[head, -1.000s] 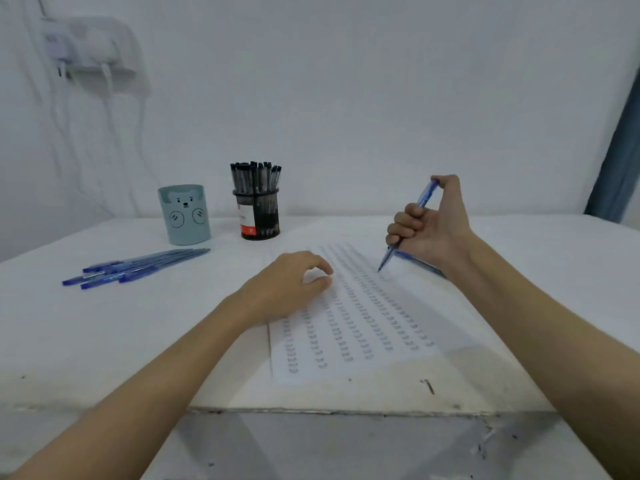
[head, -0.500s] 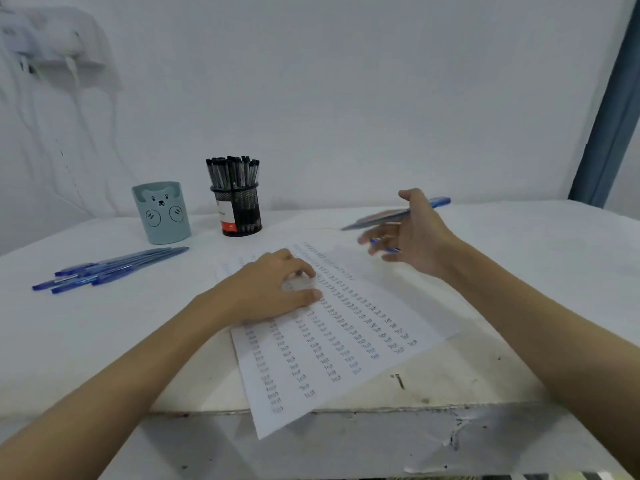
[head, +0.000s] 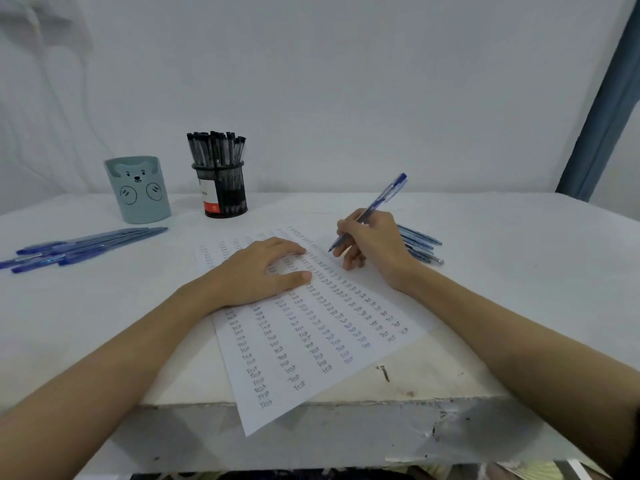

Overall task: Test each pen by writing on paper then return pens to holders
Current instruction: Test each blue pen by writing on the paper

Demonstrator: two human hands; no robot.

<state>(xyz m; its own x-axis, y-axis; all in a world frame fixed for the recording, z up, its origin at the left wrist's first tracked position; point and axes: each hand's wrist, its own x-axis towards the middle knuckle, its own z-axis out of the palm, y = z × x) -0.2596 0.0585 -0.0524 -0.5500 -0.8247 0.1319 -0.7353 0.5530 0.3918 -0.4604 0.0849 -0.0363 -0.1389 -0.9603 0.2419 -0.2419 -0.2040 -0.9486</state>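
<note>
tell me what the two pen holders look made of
Black holder: looks like metal wire mesh with a matte black finish; the see-through grid shows the pens inside. Teal bear holder: probably plastic or silicone, with smooth, opaque, matte walls and a printed face.

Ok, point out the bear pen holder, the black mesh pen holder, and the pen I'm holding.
bear pen holder point(head: 140, 197): head view, on its front wall.
black mesh pen holder point(head: 225, 192): head view, on its mesh side.
blue pen point(head: 382, 195): head view, on its barrel above the right hand point(head: 372, 244).

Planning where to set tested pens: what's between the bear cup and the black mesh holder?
Nothing; in the head view only bare white table shows between the bear cup and the mesh holder.
</note>
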